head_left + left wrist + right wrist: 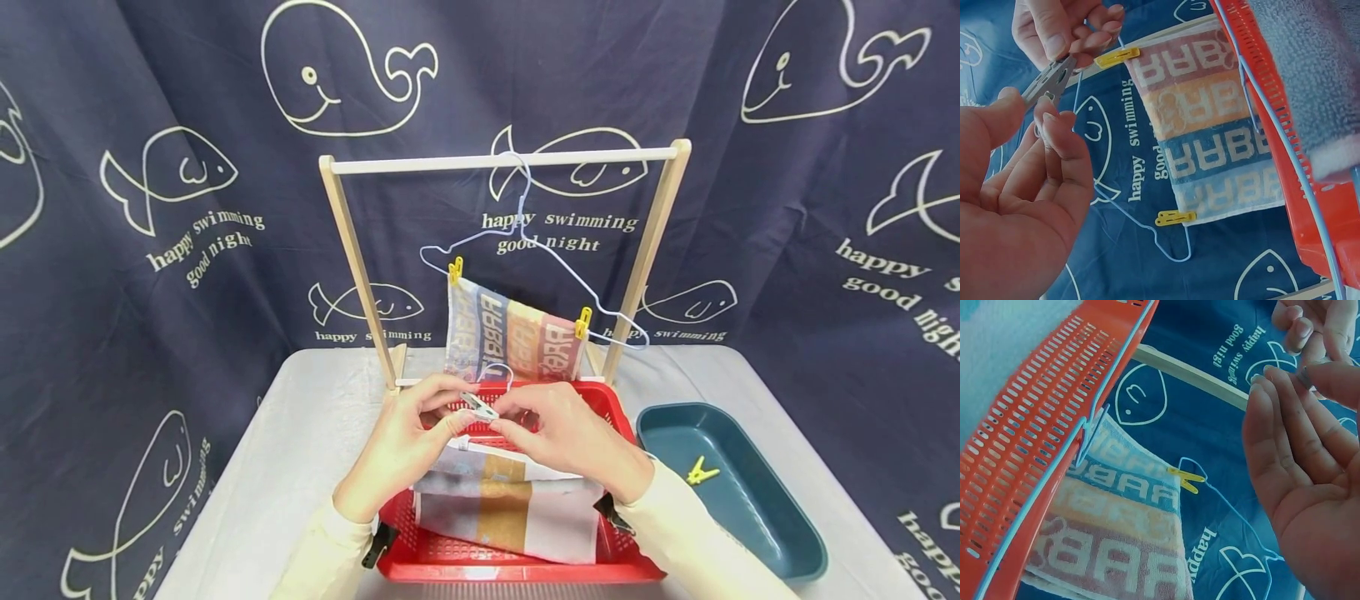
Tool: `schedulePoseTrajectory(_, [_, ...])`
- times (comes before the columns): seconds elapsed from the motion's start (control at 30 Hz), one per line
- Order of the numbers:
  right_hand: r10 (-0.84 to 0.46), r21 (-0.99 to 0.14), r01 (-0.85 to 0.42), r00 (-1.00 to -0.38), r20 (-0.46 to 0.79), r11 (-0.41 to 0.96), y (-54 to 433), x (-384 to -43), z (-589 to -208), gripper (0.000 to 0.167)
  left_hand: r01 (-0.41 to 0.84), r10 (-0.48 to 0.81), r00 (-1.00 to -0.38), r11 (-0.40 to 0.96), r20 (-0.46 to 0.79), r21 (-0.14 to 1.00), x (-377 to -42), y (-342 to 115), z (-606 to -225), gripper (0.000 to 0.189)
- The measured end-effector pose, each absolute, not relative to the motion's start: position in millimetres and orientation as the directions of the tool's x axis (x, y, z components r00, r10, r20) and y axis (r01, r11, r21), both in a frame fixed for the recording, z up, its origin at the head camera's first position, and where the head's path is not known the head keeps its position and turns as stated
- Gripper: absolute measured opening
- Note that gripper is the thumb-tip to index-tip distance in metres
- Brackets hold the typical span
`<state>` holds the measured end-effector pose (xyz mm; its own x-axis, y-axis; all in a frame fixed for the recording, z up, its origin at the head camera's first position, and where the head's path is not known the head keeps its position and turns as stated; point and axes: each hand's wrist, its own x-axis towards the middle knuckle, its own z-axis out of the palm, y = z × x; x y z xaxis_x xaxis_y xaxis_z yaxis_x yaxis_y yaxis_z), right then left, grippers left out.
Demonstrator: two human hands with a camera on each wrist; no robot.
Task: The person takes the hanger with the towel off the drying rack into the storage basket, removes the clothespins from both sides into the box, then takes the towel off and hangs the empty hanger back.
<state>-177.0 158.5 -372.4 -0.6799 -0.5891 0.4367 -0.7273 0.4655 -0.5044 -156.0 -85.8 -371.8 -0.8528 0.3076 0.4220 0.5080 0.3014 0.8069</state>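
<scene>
A grey-white clothespin [480, 407] is held up over the red basket [517, 573], with a hand at each end. My left hand [408, 433] pinches one end between thumb and fingertips. On the opposite end, my right hand [562, 425] grips with thumb and fingers. Below the hands, a folded striped towel [502, 517] lies in the basket. A blue hanger [1310, 181] with its hook [497, 367] upward stands at the basket; its lower part is hidden in the head view.
Behind the basket, a wooden rack [345, 242] carries a hanger [558, 262] holding a lettered towel [517, 333] with yellow clips [582, 323]. A dark teal tray [780, 533] on the right contains a yellow clip [701, 472]. A whale-patterned curtain [225, 67] surrounds the table [322, 392].
</scene>
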Motion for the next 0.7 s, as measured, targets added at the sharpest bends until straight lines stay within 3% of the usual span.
schedulePoseTrajectory(0.27, [-0.581,-0.470,-0.738,-0.673,0.458,0.484,161.6,-174.3,-370.9,0.016,0.515,0.300,-0.855,0.405,0.422,0.756,-154.7,-89.3,-369.9,0.034])
schedulePoseTrajectory(0.7, [-0.582,-0.428,-0.758,-0.652,0.486,0.491,164.4,-172.4,-366.6,0.015,0.490,0.293,-0.870,0.429,0.396,0.759,-154.2,-92.6,-370.9,0.039])
